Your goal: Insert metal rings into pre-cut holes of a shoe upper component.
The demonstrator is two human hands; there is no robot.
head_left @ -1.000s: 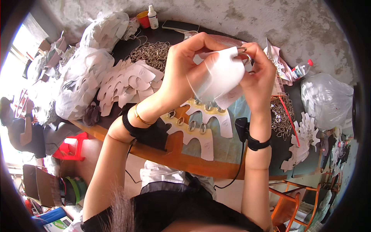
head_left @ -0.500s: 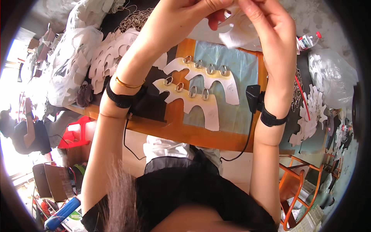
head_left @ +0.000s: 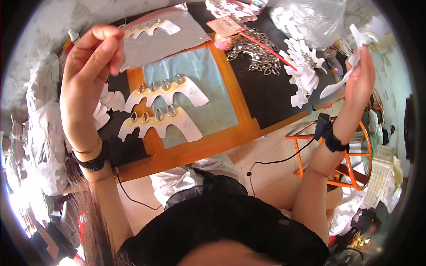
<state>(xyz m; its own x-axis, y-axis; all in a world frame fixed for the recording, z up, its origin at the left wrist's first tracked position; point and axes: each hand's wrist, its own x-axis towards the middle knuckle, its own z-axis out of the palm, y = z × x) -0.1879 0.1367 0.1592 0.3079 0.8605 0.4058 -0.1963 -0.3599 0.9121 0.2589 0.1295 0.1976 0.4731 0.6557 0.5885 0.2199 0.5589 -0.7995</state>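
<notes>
My right hand [head_left: 360,82], raised at the far right, grips a white cut-out piece [head_left: 341,83] between thumb and fingers. At the upper left, my left hand [head_left: 93,62] is pinched closed; whatever its fingertips hold, if anything, cannot be made out. Just beyond those fingertips, a white scalloped piece with metal rings [head_left: 165,27] lies on a grey plastic sheet [head_left: 153,48]. Two similar pieces, an upper one [head_left: 191,92] and a lower one [head_left: 184,126], rest on a blue sheet [head_left: 217,84]. Metal rings stand along their yellowish-stained edges.
Loose metal rings [head_left: 262,51] are heaped on the dark tabletop [head_left: 270,95], beside a red stick with a card [head_left: 228,26]. White pieces [head_left: 306,71] are piled to the right, near a clear plastic bag [head_left: 310,22]. An orange-framed chair [head_left: 368,155] stands below my right forearm.
My hands have parted from together at the top: the left went left, the right went far right and down with a white piece. The view has turned rightward.
</notes>
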